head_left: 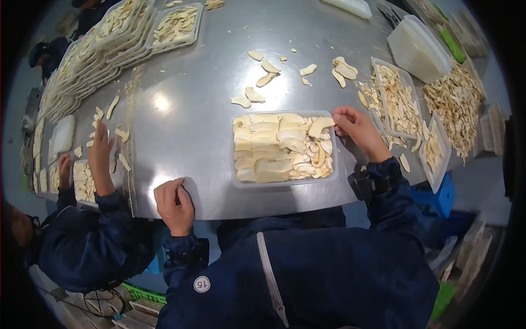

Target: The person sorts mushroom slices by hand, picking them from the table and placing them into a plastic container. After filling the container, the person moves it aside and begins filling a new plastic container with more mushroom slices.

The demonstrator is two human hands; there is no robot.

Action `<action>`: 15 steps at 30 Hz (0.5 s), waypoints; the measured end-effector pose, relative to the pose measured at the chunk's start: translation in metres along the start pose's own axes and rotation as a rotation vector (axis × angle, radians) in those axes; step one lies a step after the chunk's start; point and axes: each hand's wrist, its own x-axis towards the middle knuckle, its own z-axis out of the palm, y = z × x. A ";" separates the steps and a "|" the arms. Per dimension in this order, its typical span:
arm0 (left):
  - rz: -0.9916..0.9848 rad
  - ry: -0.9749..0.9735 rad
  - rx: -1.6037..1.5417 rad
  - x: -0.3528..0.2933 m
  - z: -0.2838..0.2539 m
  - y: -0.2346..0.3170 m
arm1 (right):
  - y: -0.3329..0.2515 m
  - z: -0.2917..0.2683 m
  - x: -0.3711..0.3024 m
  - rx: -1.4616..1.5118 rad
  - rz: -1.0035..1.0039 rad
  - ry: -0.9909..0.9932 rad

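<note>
In front of me a clear plastic tray (236, 178) lies flat on the metal table. Large pale slices (274, 164), apparently dried mushroom, overlap in rows on its left and middle, while smaller pieces show at the right. My right hand (359, 131) is at the tray's upper right corner, thumb and fingers pinched on the end of a curved mushroom slice (320, 126) that lies over the others. Left of the tray, my left hand (175, 206) rests at the table's near edge, fingers curled in and nothing visible in them.
Loose slices (255, 95) lie beyond the tray. To the right stand a filled tray (395, 98), a tilted tray (435, 153), a white tub (419, 49) and a large heap of slices (455, 104). Stacked trays (109, 55) rise far left; a co-worker's hand (99, 156) is near left.
</note>
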 end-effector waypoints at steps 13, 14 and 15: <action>-0.078 -0.077 -0.134 0.005 -0.008 -0.006 | -0.002 0.010 -0.015 -0.184 -0.099 0.101; -0.130 -0.089 -0.219 0.006 -0.009 -0.006 | -0.006 0.018 -0.015 -0.325 -0.226 0.145; -0.126 -0.090 -0.217 0.007 -0.010 -0.005 | -0.009 0.024 -0.016 -0.467 -0.352 0.189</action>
